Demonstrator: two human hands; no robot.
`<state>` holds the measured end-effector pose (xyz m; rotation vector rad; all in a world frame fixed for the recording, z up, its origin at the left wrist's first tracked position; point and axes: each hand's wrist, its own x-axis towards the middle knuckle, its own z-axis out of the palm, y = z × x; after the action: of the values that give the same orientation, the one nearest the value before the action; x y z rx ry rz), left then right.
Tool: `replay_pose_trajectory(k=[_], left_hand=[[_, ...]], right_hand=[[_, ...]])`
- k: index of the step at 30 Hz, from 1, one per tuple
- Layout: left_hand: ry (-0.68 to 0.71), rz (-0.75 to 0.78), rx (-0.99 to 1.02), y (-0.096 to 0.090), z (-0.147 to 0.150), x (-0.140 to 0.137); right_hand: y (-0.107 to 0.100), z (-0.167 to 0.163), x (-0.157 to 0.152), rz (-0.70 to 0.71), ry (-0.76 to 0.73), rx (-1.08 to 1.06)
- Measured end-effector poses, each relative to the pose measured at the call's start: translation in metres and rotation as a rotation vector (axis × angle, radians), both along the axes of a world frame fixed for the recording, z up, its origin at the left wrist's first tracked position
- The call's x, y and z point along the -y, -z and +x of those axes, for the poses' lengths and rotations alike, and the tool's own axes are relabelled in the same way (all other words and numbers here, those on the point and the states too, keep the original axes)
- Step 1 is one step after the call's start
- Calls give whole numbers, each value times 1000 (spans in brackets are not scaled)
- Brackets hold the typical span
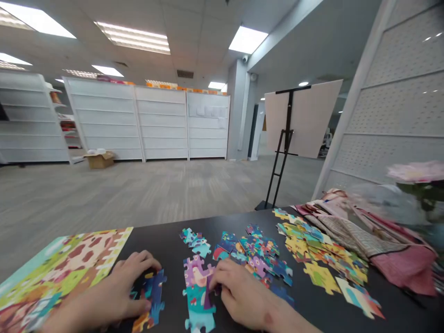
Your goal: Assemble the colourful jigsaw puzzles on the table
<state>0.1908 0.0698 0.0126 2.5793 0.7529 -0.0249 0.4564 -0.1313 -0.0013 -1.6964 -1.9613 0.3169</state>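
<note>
My left hand [120, 284] curves over some joined dark blue and orange puzzle pieces [157, 291] on the table. Its thumb and fingers rest at their left side and partly cover them. A joined strip of purple and teal puzzle pieces [200, 296] lies between my hands. My right hand [239, 289] has its fingers bent together at the strip's right edge, pinching a purple puzzle piece whose outline is mostly hidden. Beyond that hand spreads a pile of loose blue and purple puzzle pieces [258, 245]. Several light blue pieces [197, 241] sit above the strip.
An assembled puzzle with a brown-spotted animal [83, 254] covers the table's left side. Yellow puzzle pieces [312, 245] are heaped at the right, beside a pink bag [391, 259] and a pink flower [416, 172]. An easel [286, 143] stands past the black table [152, 236].
</note>
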Motion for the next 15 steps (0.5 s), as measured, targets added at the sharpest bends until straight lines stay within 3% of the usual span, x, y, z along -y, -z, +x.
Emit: replay_pose_trajectory(k=[3,5,9,12,15], left_hand=[[15,41,60,6,2,-5],[33,59,89,7,4,-6],[47,84,131,10,7,-7],[52,88,146,12,8,-6],[57,86,162,13,8,-6]], right_hand=[[-2,27,-8,47,158,50],[-2,58,-16,62,372,89],[6,125,-27,20,646,111],[16,152,-28,-49,746,120],[21,159,-27,-85,742,111]])
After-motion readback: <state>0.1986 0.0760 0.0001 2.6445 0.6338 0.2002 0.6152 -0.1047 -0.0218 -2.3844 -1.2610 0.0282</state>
